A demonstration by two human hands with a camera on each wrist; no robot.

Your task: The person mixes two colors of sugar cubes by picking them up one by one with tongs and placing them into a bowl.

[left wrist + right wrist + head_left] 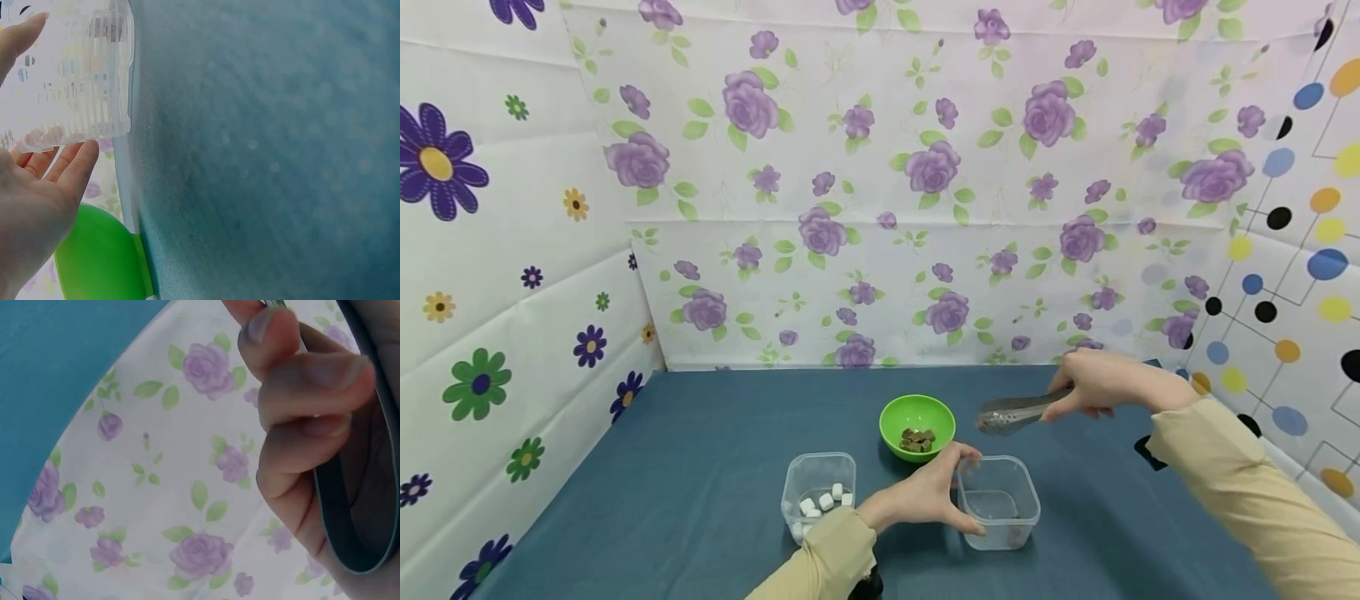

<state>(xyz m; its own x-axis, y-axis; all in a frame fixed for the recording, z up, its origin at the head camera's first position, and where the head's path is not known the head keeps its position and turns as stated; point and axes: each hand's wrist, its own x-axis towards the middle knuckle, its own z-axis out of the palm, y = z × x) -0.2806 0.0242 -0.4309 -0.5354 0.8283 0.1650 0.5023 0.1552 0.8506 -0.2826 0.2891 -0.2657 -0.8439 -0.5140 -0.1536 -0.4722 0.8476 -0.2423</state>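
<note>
My left hand (928, 487) holds a clear square plastic container (998, 504) on the table, thumb at its near left side and fingertips by its far left corner. The left wrist view shows the same container (75, 75) between thumb and fingers. A faint brownish patch shows low in its near right corner. My right hand (1093, 383) grips metal tongs (1018, 410) above the table, their tips pointing left, behind the container. In the right wrist view the fingers (300, 394) curl round the tongs' handle, most of which is out of frame.
A green bowl (895, 412) with several brown cubes (917, 440) stands behind my left hand. Left of that hand, another clear container (820, 467) holds several white cubes (826, 502), partly hidden by my sleeve. Patterned sheets (887, 275) bound the blue table (722, 450) at the back and sides.
</note>
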